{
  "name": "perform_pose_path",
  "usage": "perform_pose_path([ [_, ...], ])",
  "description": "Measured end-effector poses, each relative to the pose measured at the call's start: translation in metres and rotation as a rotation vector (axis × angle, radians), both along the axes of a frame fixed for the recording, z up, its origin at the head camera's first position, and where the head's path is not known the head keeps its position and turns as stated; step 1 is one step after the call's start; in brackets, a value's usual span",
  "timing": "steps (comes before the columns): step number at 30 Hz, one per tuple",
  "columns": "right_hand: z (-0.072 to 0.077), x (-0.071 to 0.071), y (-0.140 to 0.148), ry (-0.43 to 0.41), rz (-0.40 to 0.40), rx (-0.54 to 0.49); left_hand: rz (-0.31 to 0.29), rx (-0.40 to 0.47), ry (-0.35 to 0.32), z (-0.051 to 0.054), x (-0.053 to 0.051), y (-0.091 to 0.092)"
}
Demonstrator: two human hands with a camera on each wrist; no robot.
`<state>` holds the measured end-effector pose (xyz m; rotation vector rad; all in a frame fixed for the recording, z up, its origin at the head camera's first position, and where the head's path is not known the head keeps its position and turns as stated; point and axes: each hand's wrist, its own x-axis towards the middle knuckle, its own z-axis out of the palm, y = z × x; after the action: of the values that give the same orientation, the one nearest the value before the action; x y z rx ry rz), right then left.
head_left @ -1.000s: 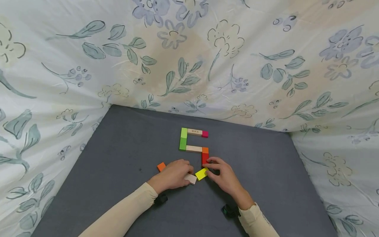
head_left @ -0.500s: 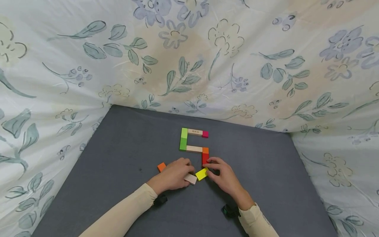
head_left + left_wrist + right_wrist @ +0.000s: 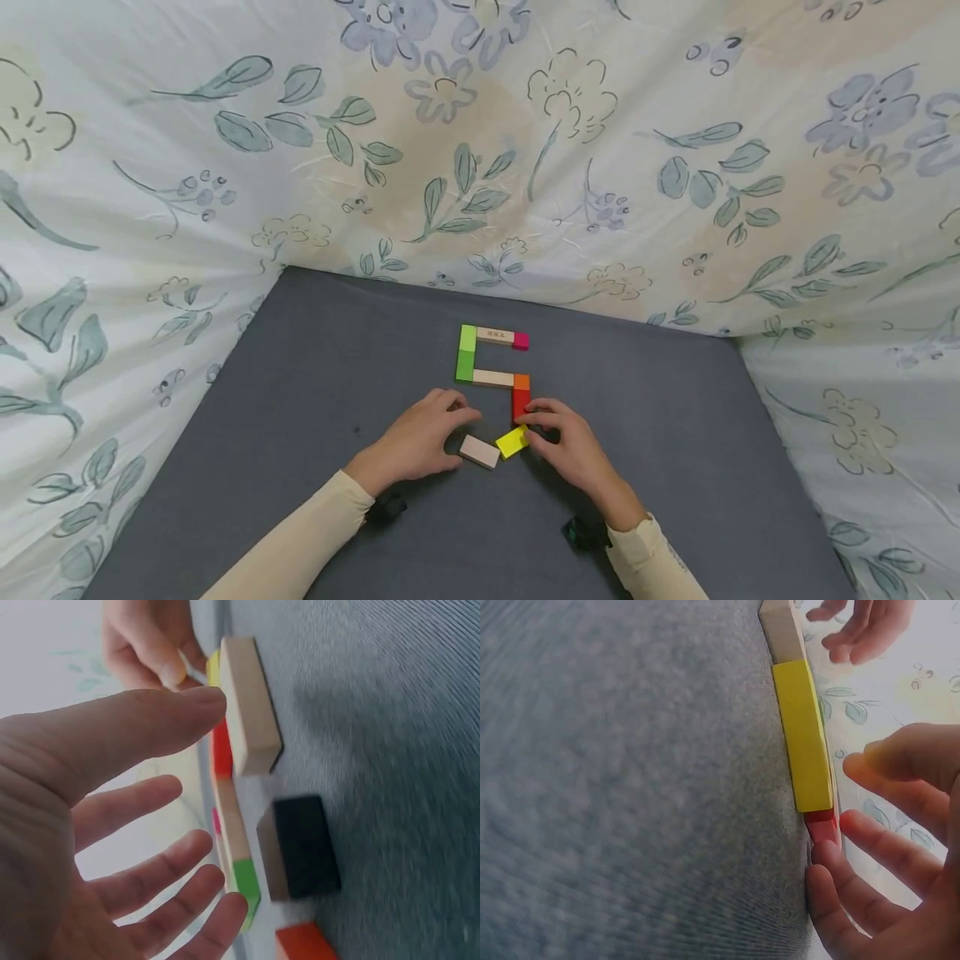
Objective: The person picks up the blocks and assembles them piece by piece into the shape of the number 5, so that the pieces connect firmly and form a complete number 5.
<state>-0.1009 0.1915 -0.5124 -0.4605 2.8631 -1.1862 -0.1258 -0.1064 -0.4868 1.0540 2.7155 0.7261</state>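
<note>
My left hand [image 3: 411,435] has its fingers spread and holds nothing. It is just left of a pale wooden block [image 3: 479,452] lying flat and slanted. In the left wrist view a black block [image 3: 304,847] and an orange-red block [image 3: 306,943] lie near this hand; the head view hides both behind it. A yellow block [image 3: 512,442] sits end to end with the pale one. My right hand [image 3: 570,446] rests beside the yellow block and the red block [image 3: 521,403], fingers loosely bent. In the right wrist view its lower fingertips are at the red block, with no grip around either.
Farther back, a line of flat blocks continues: an orange block [image 3: 522,382], a plain wooden block [image 3: 493,378], two green blocks [image 3: 466,354], a lettered wooden block [image 3: 495,335] and a magenta block [image 3: 521,341]. A dark grey cloth [image 3: 637,400] lies beneath; floral fabric [image 3: 480,167] surrounds it.
My left hand has let go of the pale block and moved left, opening its fingers; it now covers the orange block seen before. The right hand has stayed in place.
</note>
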Motion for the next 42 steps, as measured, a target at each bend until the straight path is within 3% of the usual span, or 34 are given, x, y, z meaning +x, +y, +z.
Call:
perform_pose_path([
  [9,0.009,0.004,0.004,0.059,0.035,-0.009,0.069,0.045,-0.044,0.005,-0.006,-0.038],
  [14,0.016,0.017,-0.001,0.119,0.066,0.056,0.046,0.045,-0.068,0.005,-0.008,-0.051],
  [23,0.021,0.033,-0.02,0.187,0.187,0.193,0.018,0.023,-0.037,0.001,-0.007,-0.046],
  [27,0.019,0.036,-0.026,0.173,0.224,0.237,0.003,0.003,-0.027,-0.001,-0.006,-0.042],
  [34,0.016,0.038,-0.031,0.16,0.234,0.287,0.006,-0.007,-0.005,-0.005,-0.006,-0.04],
  [42,0.018,0.038,-0.032,0.145,0.233,0.324,0.003,0.001,-0.027,-0.007,-0.007,-0.039],
])
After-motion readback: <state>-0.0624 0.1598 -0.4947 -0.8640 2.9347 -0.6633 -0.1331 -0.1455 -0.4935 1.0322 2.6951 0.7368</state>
